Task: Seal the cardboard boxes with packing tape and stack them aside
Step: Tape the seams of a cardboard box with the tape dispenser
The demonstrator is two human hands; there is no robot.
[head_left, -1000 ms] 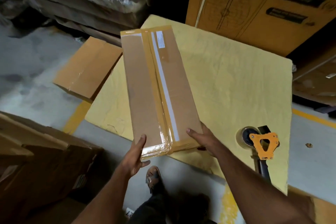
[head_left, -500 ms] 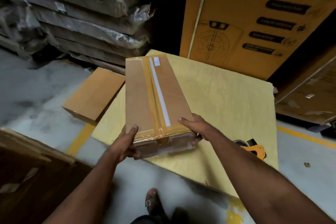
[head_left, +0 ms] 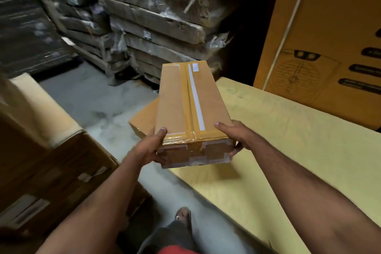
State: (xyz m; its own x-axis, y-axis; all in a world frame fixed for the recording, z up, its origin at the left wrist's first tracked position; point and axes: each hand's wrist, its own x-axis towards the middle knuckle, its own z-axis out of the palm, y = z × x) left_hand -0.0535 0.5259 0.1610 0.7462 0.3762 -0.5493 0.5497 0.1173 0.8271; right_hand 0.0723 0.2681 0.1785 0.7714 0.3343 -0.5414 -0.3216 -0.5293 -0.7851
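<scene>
A long brown cardboard box (head_left: 177, 107), taped along its top seam with a white strip beside the tape, is lifted in the air in front of me. My left hand (head_left: 151, 146) grips its near left corner, thumb on top. My right hand (head_left: 235, 136) grips the near right corner, thumb on top and fingers underneath. Directly below the held box lies a second sealed box (head_left: 144, 118) on the floor, mostly hidden by it. The tape dispenser is out of view.
A yellow work surface (head_left: 288, 140) spreads to the right. A tall printed carton (head_left: 329, 27) stands behind it. Large cartons (head_left: 41, 140) stand at the left. Wrapped pallets of flat cardboard (head_left: 154, 22) rise at the back. Grey floor (head_left: 92, 97) lies between. My foot (head_left: 182, 215) is below.
The box has been lifted off the yellow surface and carried left, over the box on the floor. The view has turned left, and the tape dispenser has left the frame.
</scene>
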